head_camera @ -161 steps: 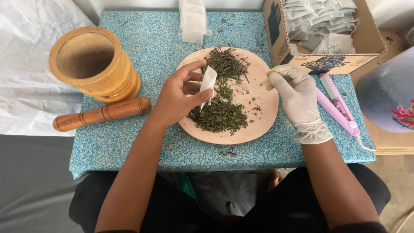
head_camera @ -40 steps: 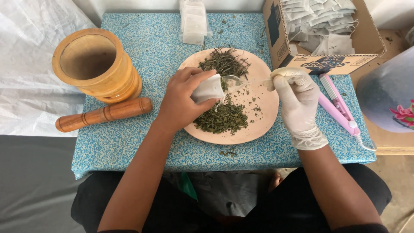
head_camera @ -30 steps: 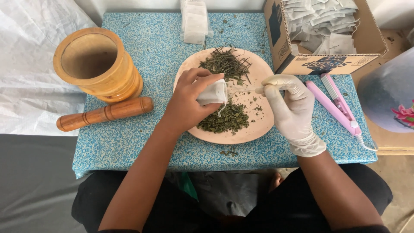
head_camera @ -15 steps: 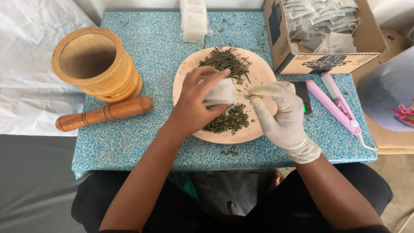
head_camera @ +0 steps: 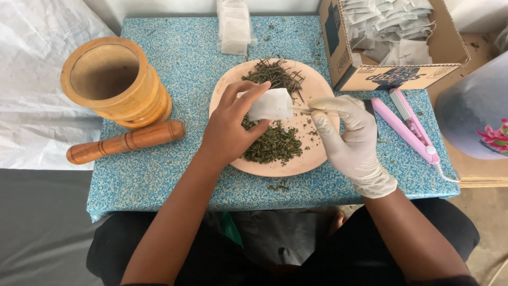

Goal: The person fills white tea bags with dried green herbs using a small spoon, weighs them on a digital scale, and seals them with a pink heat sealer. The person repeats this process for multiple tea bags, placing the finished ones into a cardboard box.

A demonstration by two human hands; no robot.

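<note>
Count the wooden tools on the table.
2: a wooden mortar stands at the table's far left, and a wooden pestle lies just in front of it. Neither hand touches them.

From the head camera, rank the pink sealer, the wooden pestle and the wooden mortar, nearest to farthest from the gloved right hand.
1. Pink sealer: just to the right of the right hand, on the blue table.
2. Wooden pestle: across the plate, lying on the left side.
3. Wooden mortar: far left, behind the pestle.

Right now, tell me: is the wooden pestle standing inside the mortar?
No. The wooden pestle lies flat on the blue tabletop in front of the wooden mortar.
</note>
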